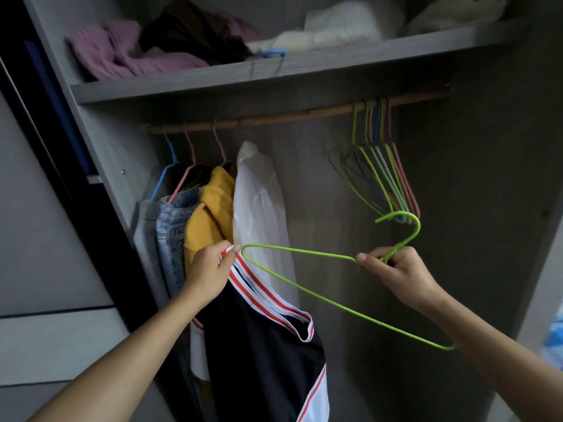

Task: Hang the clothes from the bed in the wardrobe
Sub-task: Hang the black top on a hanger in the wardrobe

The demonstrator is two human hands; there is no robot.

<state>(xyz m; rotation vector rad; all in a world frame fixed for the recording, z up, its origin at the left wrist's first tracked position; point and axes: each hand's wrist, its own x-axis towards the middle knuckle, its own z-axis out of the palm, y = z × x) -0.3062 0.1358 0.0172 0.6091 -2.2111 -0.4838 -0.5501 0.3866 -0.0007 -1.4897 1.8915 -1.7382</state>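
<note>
**Dark top being threaded onto a green hanger**

The striped trim at the top of the dark top (262,360) is pinched between thumb and fingers of the left hand (210,269), and the rest of the garment hangs below it in front of the open wardrobe (457,208). The green hanger (304,251) is gripped at its neck, just under the hook, by the curled fingers of the right hand (393,266). It is held on its side, with one rounded shoulder end just beside the pinched trim.

The step in hand appears to be the feeding of that end into the opening of the top. It would be done best if the trim were held open and taut while the wire end is slid inside, not behind the fabric. The second shoulder should then be seated before the pinch is released, as a wide, smooth neckline is likely to slip off thin wire.

A free stretch of the rail (274,117) is seen between the white shirt (259,208) and the bunched spare hangers (384,178); the hook could be placed there.
</note>
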